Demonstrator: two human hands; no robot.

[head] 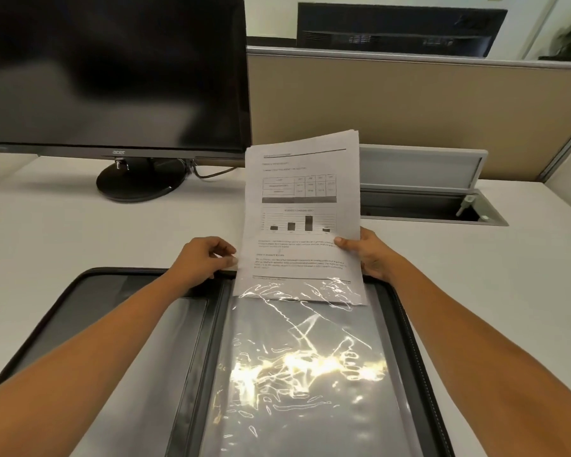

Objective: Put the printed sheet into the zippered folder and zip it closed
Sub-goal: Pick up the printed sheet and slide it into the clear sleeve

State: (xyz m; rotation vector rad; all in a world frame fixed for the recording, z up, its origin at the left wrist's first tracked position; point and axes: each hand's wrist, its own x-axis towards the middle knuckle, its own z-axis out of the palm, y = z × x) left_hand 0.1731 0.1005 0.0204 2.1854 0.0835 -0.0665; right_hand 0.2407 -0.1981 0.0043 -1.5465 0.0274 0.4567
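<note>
Printed sheet (302,212) entering the zippered folder (406,324), which lies open on the desk (63,232).
Right hand (368,253) pinches its edge; left hand (208,257) pinches the clear sleeve (297,374) covering its lower edge.

**Desk surface**

White desk (80,225). On it: open zippered folder (409,341) at near edge, lying flat; black monitor (112,70) on round base far left; recessed cable hatch (442,206) far right, lid up, contents probably just cabling.
</note>
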